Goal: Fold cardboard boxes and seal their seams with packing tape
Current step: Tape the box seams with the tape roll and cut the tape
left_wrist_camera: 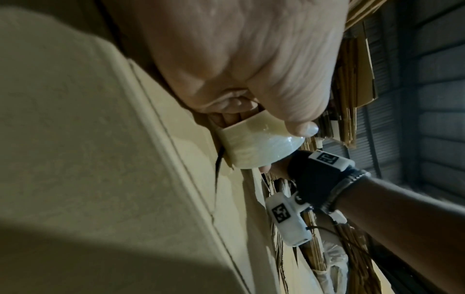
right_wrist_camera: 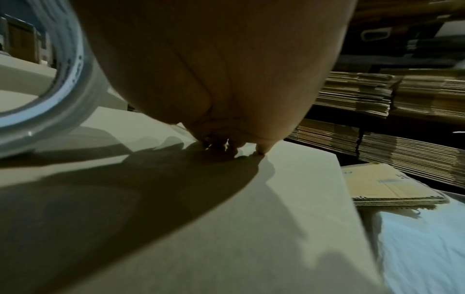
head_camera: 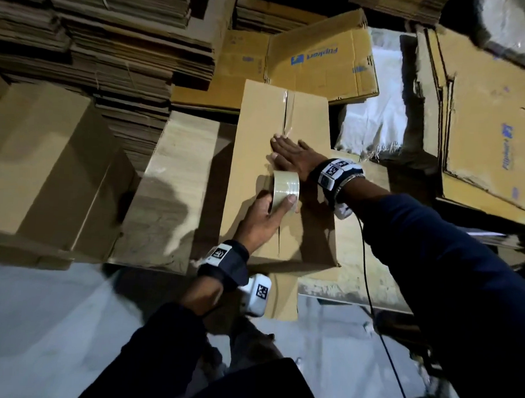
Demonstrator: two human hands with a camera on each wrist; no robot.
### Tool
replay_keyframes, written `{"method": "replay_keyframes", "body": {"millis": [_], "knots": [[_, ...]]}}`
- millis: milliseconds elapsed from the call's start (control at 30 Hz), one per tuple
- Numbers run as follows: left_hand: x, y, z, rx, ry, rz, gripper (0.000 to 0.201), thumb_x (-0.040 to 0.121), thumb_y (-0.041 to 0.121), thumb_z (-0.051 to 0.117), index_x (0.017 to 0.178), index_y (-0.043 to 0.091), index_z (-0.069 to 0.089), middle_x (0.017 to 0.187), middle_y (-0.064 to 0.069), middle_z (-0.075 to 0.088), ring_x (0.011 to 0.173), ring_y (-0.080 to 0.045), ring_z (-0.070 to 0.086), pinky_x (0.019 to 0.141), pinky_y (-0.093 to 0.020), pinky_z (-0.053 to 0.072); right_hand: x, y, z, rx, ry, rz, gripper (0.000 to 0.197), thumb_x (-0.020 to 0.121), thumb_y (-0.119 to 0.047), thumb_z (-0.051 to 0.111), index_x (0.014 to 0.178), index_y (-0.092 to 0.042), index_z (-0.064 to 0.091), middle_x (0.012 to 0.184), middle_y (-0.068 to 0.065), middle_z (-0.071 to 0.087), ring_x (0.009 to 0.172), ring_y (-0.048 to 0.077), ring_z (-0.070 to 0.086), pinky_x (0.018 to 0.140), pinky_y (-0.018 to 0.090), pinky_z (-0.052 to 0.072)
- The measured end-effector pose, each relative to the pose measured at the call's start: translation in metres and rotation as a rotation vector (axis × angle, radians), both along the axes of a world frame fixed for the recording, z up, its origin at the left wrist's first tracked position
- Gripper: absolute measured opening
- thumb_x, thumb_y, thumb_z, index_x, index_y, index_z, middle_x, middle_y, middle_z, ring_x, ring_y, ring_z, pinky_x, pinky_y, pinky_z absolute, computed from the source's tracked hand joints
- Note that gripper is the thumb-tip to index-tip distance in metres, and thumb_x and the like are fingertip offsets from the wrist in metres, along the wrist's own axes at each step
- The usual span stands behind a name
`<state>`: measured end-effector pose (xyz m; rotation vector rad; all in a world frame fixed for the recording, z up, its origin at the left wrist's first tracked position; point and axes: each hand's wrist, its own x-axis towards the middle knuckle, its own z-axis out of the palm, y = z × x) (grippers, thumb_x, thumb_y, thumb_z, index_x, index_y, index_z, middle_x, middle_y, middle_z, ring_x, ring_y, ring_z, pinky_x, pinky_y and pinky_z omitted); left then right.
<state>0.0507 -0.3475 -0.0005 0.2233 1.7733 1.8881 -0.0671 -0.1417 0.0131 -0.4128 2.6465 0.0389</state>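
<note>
Cardboard box mid-seal, far half of seam taped.
Left hand clamped on tape roll; right hand flat, pressing tape. Next: probably pulling roll toward near edge.

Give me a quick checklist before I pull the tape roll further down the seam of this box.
1. Left hand grips the tape roll: ok.
2. Right hand pressing flat on the box beside the seam: ok.
3. Far part of the seam already covered by tape: ok, a glossy strip shows there.
4. Near part of the seam taped: not ok, the gap between the flaps is bare below the roll.
5. Roll lined up over the seam: ok, it sits across the gap.
6. Tape stuck down smoothly under the right hand: cannot tell, the hand hides it.
</note>
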Motion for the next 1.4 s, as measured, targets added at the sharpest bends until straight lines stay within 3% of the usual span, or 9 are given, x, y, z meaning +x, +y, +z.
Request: {"method": "replay_keyframes", "body": {"millis": [167, 300, 467, 667, 867, 967, 1100, 1233, 1400], "knots": [[0.003, -0.003, -0.002, -0.056, 0.037, 0.017, 0.062, 0.090, 0.075, 0.059, 0.114, 0.019, 0.071, 0.102, 0.001, 0.080, 0.099, -0.020, 0.075, 0.096, -0.049, 0.057, 0.012, 0.011, 0.004, -0.091, -0.073, -0.125, 0.075, 0.104, -0.064, 0.010, 0.166, -0.022, -0.003, 0.173, 0.001, -0.007, 0.159, 0.016, -0.009, 0.128, 0.051, -0.003], [0.019, -0.001, 0.005, -0.118, 0.070, 0.051, 0.048, 0.097, 0.062, 0.061, 0.110, 0.017, 0.073, 0.098, 0.003, 0.079, 0.091, -0.012, 0.074, 0.085, -0.034, 0.058, 0.020, 0.006, -0.009, 0.001, -0.053, -0.133, 0.067, 0.109, -0.058, 0.009, 0.165, -0.027, -0.009, 0.173, -0.005, -0.012, 0.158, 0.014, -0.013, 0.127, 0.052, -0.007], [0.055, -0.015, 0.002, -0.130, 0.059, 0.048, 0.054, 0.088, 0.071, 0.061, 0.101, 0.020, 0.074, 0.085, 0.006, 0.080, 0.083, -0.016, 0.076, 0.081, -0.050, 0.063, 0.028, -0.003, -0.013, 0.045, 0.019, -0.175, 0.065, 0.108, -0.058, 0.007, 0.165, -0.031, -0.007, 0.172, -0.011, -0.009, 0.159, 0.014, -0.009, 0.128, 0.049, -0.005], [0.080, -0.025, 0.001, -0.128, 0.088, 0.064, 0.055, 0.096, 0.070, 0.057, 0.105, 0.018, 0.073, 0.088, 0.002, 0.080, 0.088, -0.016, 0.077, 0.086, -0.045, 0.062, 0.034, -0.009, -0.012, 0.107, 0.084, -0.160, 0.068, 0.109, -0.055, 0.009, 0.166, -0.020, -0.002, 0.174, 0.000, -0.003, 0.160, 0.022, -0.005, 0.127, 0.054, 0.003], [0.087, -0.025, 0.015, 0.049, 0.008, 0.115, 0.030, 0.105, 0.035, 0.062, 0.115, 0.009, 0.072, 0.099, -0.014, 0.077, 0.085, -0.008, 0.075, 0.071, -0.014, 0.052, 0.076, -0.019, -0.002, 0.072, 0.065, -0.010, 0.091, 0.095, -0.070, -0.010, 0.165, -0.012, -0.006, 0.173, 0.009, -0.006, 0.160, 0.023, -0.004, 0.128, 0.053, 0.001], [0.099, -0.024, 0.023, 0.047, 0.008, 0.155, 0.031, 0.105, 0.033, 0.062, 0.114, 0.005, 0.072, 0.099, -0.019, 0.077, 0.076, 0.000, 0.072, 0.066, -0.009, 0.047, 0.094, -0.018, -0.004, 0.060, 0.056, 0.013, 0.082, 0.103, -0.065, 0.002, 0.165, -0.011, -0.006, 0.173, 0.009, -0.006, 0.160, 0.022, -0.004, 0.128, 0.053, 0.004], [0.121, -0.022, 0.025, 0.043, 0.000, 0.241, 0.030, 0.102, 0.034, 0.067, 0.108, 0.006, 0.076, 0.087, -0.015, 0.079, 0.073, -0.009, 0.073, 0.064, -0.018, 0.051, 0.102, -0.021, -0.005, 0.053, 0.027, -0.022, 0.076, 0.107, -0.060, 0.005, 0.165, -0.014, -0.006, 0.173, 0.005, -0.007, 0.160, 0.018, -0.006, 0.128, 0.051, -0.001], [0.150, -0.033, 0.014, -0.105, -0.004, 0.218, 0.041, 0.099, 0.054, 0.064, 0.097, 0.014, 0.075, 0.074, -0.009, 0.078, 0.072, -0.025, 0.075, 0.068, -0.035, 0.053, 0.100, -0.025, -0.008, 0.081, 0.049, -0.035, 0.075, 0.107, -0.059, 0.007, 0.166, -0.014, -0.004, 0.174, 0.005, -0.005, 0.160, 0.017, -0.004, 0.128, 0.050, 0.000], [0.174, -0.046, -0.011, -0.146, -0.055, 0.163, 0.042, 0.102, 0.051, 0.060, 0.095, 0.012, 0.071, 0.078, -0.009, 0.079, 0.072, -0.023, 0.068, 0.071, -0.035, 0.048, 0.106, -0.029, -0.015, 0.100, 0.122, -0.067, 0.075, 0.106, -0.058, 0.007, 0.166, -0.012, 0.001, 0.174, 0.006, -0.002, 0.160, 0.019, -0.001, 0.128, 0.051, 0.005]]}}
